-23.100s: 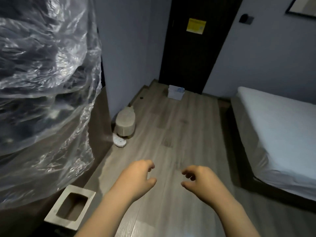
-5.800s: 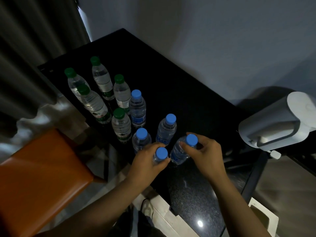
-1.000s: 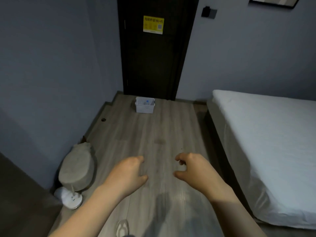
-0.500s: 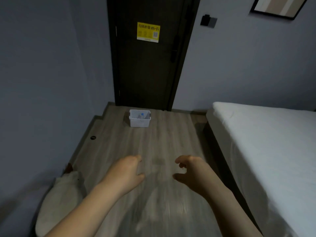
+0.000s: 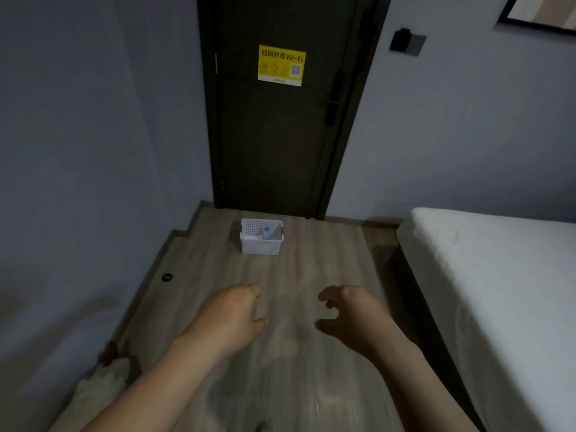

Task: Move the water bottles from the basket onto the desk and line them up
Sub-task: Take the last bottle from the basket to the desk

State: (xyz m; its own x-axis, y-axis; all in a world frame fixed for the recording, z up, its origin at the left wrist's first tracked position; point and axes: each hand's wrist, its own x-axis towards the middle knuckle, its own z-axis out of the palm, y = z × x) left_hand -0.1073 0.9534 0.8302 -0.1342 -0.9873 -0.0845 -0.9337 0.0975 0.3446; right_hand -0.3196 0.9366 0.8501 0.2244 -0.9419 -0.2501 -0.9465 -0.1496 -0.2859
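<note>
- Two empty hands lead the head view: the left hand [image 5: 232, 319] and right hand [image 5: 352, 319] are held out over the wooden floor [image 5: 296, 269], fingers loosely curled, gripping nothing.
- Seconds ago those hands were setting blue-capped bottles among the others on the desk. Now the desk is out of view and the person faces the dark door [image 5: 280, 135] with its yellow sign [image 5: 281, 65].
- Compared with a second ago, the white basket [image 5: 261, 246] looks larger, and the pale lump [image 5: 99, 388] by the left wall has slid to the bottom corner. I judge this a walk back for another load, so the task is not finished.
- The basket stands on the floor just before the door, well apart from both hands and off to the left of the bed [image 5: 498, 291].
- One bottle [image 5: 266, 232] with a blue cap shows inside, leaning toward the right half. Something pale lies to its left, too small to tell. Whether more bottles lie beneath cannot be told from here.
- Next, by my reckoning, comes closing the gap and reaching down into the basket.
</note>
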